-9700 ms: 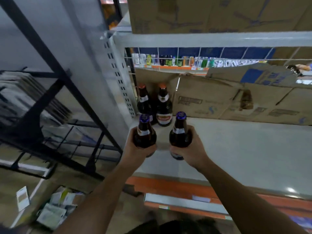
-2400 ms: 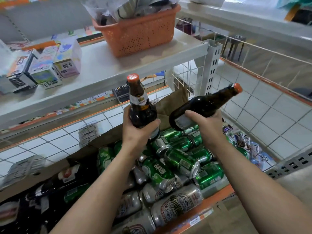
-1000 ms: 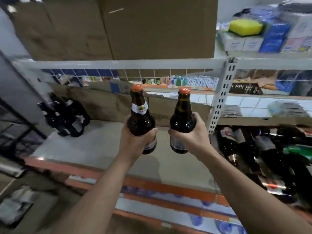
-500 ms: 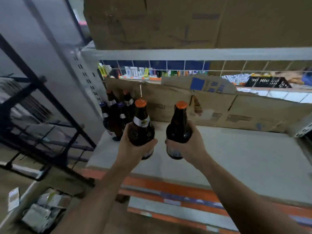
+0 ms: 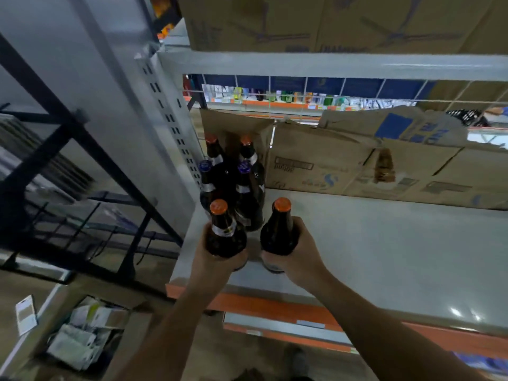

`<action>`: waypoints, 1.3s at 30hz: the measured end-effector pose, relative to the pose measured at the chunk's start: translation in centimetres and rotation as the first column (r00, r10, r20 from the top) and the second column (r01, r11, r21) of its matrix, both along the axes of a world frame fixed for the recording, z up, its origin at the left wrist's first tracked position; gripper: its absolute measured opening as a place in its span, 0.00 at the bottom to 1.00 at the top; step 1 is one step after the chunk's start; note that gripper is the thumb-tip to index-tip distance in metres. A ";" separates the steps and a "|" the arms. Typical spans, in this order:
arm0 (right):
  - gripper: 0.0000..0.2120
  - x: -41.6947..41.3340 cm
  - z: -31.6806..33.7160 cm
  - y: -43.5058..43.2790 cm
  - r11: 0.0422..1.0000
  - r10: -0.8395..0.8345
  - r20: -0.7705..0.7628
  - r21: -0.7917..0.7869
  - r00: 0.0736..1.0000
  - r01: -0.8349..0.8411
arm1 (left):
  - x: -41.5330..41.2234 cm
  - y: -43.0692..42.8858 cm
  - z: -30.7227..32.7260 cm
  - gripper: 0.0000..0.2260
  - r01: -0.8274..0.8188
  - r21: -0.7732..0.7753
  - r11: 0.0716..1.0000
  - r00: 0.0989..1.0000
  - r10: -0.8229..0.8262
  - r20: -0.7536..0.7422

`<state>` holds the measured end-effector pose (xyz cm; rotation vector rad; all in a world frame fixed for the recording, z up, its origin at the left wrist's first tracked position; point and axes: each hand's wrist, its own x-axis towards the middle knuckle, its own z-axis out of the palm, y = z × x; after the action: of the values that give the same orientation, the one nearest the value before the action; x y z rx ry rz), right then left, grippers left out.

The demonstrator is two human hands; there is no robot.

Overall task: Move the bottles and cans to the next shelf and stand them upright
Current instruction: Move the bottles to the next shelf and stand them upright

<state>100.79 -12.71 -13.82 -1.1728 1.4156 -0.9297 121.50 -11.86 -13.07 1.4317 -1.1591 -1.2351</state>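
Left hand (image 5: 217, 261): fingers and thumb wrap around the body of a dark glass bottle, the left bottle (image 5: 224, 233), which has an orange cap and a pale neck label. It is held upright. Right hand (image 5: 301, 254): fingers curl around the lower body of a second dark, orange-capped bottle, the right bottle (image 5: 278, 229), also upright. The two held bottles stand side by side with a narrow gap between them, over the front left part of the grey shelf (image 5: 390, 257). Whether their bases touch the shelf surface cannot be told; the left base is hidden by the hand.

Just behind the held pair, in the back left corner of the same shelf, stands a group of four bottles (image 5: 248, 196), all upright and close together: two with blue caps in front, two with orange caps behind. The right bottle is very near the front of this group.

Flattened cardboard (image 5: 330, 166) leans along the back of the shelf, in front of a wire grid (image 5: 305, 90) through which a far aisle of small goods shows. A perforated upright post (image 5: 170, 119) bounds the shelf on the left, and an orange strip (image 5: 275, 306) runs along its front edge. Large cardboard boxes (image 5: 330, 20) sit on the shelf above. To the left stands a black metal rack (image 5: 68, 160); below it, loose packets and papers (image 5: 79, 334) lie on the floor.
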 end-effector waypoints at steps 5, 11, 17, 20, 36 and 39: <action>0.33 2.8 -1.0 -0.2 1.000 0.019 -0.024 -0.012 1.000 -0.020 | 2.5 -0.5 -1.7 0.35 -0.011 0.019 1.000 1.000 0.011 0.026; 0.35 6.5 -1.7 0.0 0.997 -0.063 -0.055 -0.051 0.997 0.061 | 5.8 -1.7 -3.5 0.37 0.099 0.016 0.995 0.995 -0.099 -0.024; 0.41 5.9 -2.3 0.8 0.993 -0.058 -0.184 -0.111 0.981 0.038 | 7.1 -2.5 -4.0 0.31 0.262 -0.004 0.965 0.963 -0.261 -0.058; 0.40 5.2 -1.9 1.1 0.996 0.016 -0.287 -0.083 0.958 -0.042 | 7.3 -2.1 -4.1 0.31 0.257 0.052 0.965 0.966 -0.255 -0.038; 0.35 6.1 -2.1 -1.7 0.999 0.015 -0.332 -0.032 0.943 -0.028 | 7.0 -4.7 -2.9 0.23 0.312 0.037 0.949 0.940 -0.314 0.133; 0.37 6.2 -2.2 -1.6 1.000 0.000 -0.324 -0.027 0.946 -0.009 | 7.8 -5.6 -5.1 0.31 0.314 0.058 0.948 0.927 -0.320 0.195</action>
<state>106.96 -14.35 -15.99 -1.3972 1.6637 -0.7790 129.32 -17.49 -18.16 1.4532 -1.5682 -1.3490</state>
